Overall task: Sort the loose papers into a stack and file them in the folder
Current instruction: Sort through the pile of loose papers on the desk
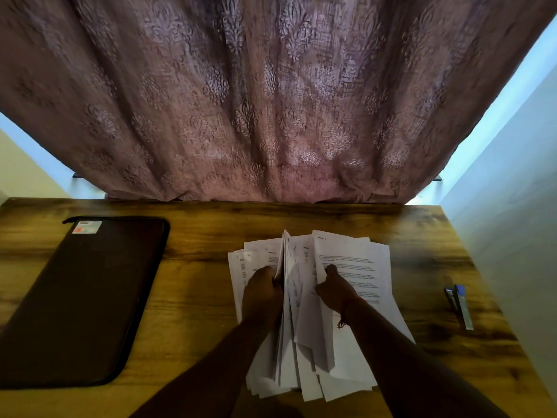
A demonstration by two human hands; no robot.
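Two hands are in the papers (pixel 346 267) right now, and the pile is far from square. Going from the left: the dark zip folder (pixel 87 300) lies flat and closed near the table's (pixel 196 236) left edge, well apart from the sheets, with a small label at its far corner. Your left hand (pixel 260 294) grips a bunch of sheets stood up on edge near the middle of the heap, fingers curled round them. Your right hand (pixel 334 289) pinches a few sheets just beside that, thumb on top of the printed page. Further right, near the table's right edge, lies a blue pen (pixel 459 306).

The risk, as I judge it, is the fan at the near edge: the sheets splay unevenly toward you and several corners stick out, so if you lift or tap the bundle now, loose ones could slip out or crease. The folder also looks shut, so you will likely need a free hand to open it before filing.
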